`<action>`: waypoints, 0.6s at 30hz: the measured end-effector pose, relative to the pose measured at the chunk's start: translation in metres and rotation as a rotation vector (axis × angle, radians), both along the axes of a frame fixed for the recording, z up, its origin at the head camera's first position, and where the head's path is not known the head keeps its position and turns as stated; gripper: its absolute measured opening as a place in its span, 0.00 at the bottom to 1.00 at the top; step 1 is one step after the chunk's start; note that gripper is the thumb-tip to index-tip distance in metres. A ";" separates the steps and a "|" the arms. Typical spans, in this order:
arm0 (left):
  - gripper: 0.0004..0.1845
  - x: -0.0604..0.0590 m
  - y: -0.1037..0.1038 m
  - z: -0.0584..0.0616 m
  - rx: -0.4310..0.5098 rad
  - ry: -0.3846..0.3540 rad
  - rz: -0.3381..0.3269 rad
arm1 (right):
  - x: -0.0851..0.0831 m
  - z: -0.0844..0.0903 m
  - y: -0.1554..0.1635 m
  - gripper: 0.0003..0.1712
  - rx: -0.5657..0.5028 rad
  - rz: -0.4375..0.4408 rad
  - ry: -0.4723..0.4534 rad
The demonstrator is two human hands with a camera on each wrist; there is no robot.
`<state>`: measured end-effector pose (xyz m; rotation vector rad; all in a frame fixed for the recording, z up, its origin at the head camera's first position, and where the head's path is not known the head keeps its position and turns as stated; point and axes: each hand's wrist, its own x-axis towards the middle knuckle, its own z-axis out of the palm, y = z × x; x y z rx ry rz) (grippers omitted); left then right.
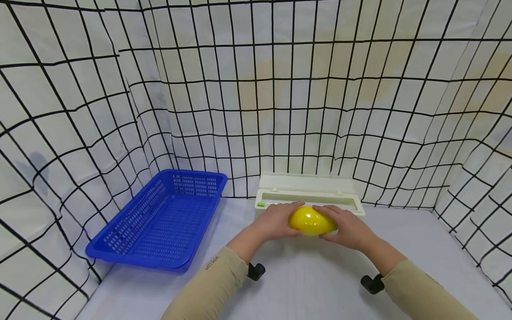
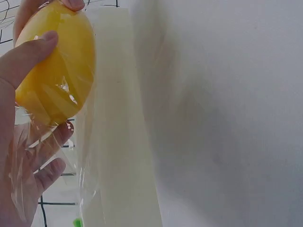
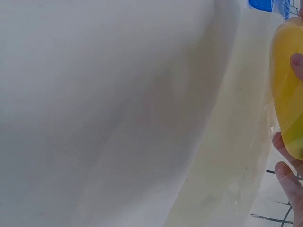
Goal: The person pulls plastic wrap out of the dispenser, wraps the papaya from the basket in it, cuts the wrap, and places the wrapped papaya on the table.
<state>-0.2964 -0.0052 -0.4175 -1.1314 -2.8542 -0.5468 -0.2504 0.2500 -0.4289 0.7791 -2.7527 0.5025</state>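
A glossy yellow lemon-shaped fruit point(image 1: 311, 221) is held between both hands just in front of a white cling-film dispenser box point(image 1: 308, 192). My left hand point(image 1: 278, 220) grips its left end and my right hand point(image 1: 347, 226) grips its right end. In the left wrist view the thumb point(image 2: 29, 57) lies across the fruit point(image 2: 57, 66), and clear film point(image 2: 52, 142) hangs round it over the palm. Alongside it runs the box point(image 2: 118, 151). The right wrist view shows the fruit point(image 3: 287, 85) at the frame's right edge with fingertips point(image 3: 289, 177) below it.
A blue slotted plastic basket point(image 1: 192, 174) stands on the white table point(image 1: 304, 284) to the left, and nothing shows in it. White sheets with a black grid point(image 1: 256, 89) wall in the back and both sides. The box's lid is up against the back wall.
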 end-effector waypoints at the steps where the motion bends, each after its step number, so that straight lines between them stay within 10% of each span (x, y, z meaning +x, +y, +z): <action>1: 0.44 0.000 -0.001 0.001 0.007 -0.004 0.002 | 0.000 0.000 0.000 0.46 -0.019 -0.006 -0.017; 18: 0.51 0.001 0.005 0.004 -0.067 0.241 -0.077 | -0.003 0.004 0.002 0.44 -0.114 -0.027 -0.121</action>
